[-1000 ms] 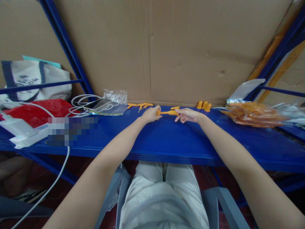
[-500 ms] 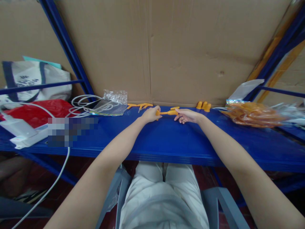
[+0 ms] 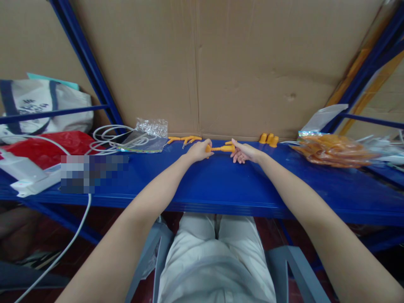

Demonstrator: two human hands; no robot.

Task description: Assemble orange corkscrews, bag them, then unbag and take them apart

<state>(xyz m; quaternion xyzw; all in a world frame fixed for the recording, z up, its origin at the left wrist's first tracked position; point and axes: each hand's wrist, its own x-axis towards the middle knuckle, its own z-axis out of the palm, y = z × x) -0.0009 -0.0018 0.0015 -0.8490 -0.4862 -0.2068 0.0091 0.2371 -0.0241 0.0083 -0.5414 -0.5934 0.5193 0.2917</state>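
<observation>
A bright orange plastic piece with a twisted, screw-like shaft (image 3: 217, 148) stretches level between my two hands, just over the blue shelf top. My left hand (image 3: 200, 151) is closed around its left end, which has a wider knob. At the other end, the thumb and fingers of my right hand (image 3: 243, 152) pinch a smooth, thicker part; the thumb points up and the lower fingers curl loosely. Beyond my left hand lie orange corkscrew-like pieces (image 3: 186, 139) with thin metal spirals. Part of another orange piece (image 3: 229, 143) shows behind the held one.
Several orange caps (image 3: 269, 139) stand at the back, right of my hands. Farther right lies a clear bag of orange parts (image 3: 334, 152). On the left are a clear plastic bag (image 3: 143, 139), white cables, a white power strip (image 3: 34, 179), red plastic and a cloth bag (image 3: 63, 105).
My right thumb has lifted and its fingers have shifted on the right end of the orange piece. My left hand keeps its hold. The whole view has moved slightly.
</observation>
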